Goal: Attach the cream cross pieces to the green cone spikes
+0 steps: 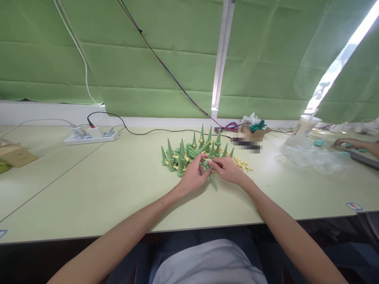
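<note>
Between my hands is a green cone-shaped plastic piece (213,182), its pointed tip slanting down toward me. My left hand (196,172) is closed around its thicker end. The fingers of my right hand (225,167) are pinched together at that same end; a bit of yellow shows there, though I cannot make out what they hold. Just beyond stand several green cone pieces (168,152) with small yellow parts on them, and others lie on their sides among them. A pile of small yellow plastic parts (242,163) lies to the right of my right hand.
A white power strip (91,136) stands at the back left, near a cardboard piece (17,156). At the back are a small open carton (254,133) and coiled cable (227,127). Rightward are clear plastic bags (314,157), a plastic cup (303,126) and another person's hand (349,142).
</note>
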A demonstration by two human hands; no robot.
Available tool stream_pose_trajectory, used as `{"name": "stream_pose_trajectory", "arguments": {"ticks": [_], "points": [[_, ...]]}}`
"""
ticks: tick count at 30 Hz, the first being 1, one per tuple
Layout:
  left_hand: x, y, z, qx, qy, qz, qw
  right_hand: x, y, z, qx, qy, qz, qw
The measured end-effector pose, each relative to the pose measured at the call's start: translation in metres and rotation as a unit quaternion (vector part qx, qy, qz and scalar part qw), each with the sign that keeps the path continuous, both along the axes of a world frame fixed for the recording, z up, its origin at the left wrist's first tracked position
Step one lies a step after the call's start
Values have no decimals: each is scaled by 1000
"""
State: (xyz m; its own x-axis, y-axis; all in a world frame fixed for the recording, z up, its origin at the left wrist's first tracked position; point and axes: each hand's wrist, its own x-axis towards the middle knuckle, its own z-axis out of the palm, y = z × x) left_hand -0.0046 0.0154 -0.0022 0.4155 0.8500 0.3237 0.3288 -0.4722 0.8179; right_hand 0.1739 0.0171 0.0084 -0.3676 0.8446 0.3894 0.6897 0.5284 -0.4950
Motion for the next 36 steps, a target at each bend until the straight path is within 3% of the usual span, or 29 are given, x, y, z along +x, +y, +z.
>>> {"name": "stream_pose_trajectory", "arguments": {"ticks": [10,15,20,36], "points": [[2,3,-6,17,-30,25,999,1,3,-5,28,45,-6,999],[3,2,-2,-64,-57,32,996,0,1,-3,43,74,-25,996],[4,2,-3,-154,-68,-30,985,0,-2,0,35,106,-29,993],[1,-3,3,-109,-98,-49,988,2,-3,2,26,102,-5,994]]}}
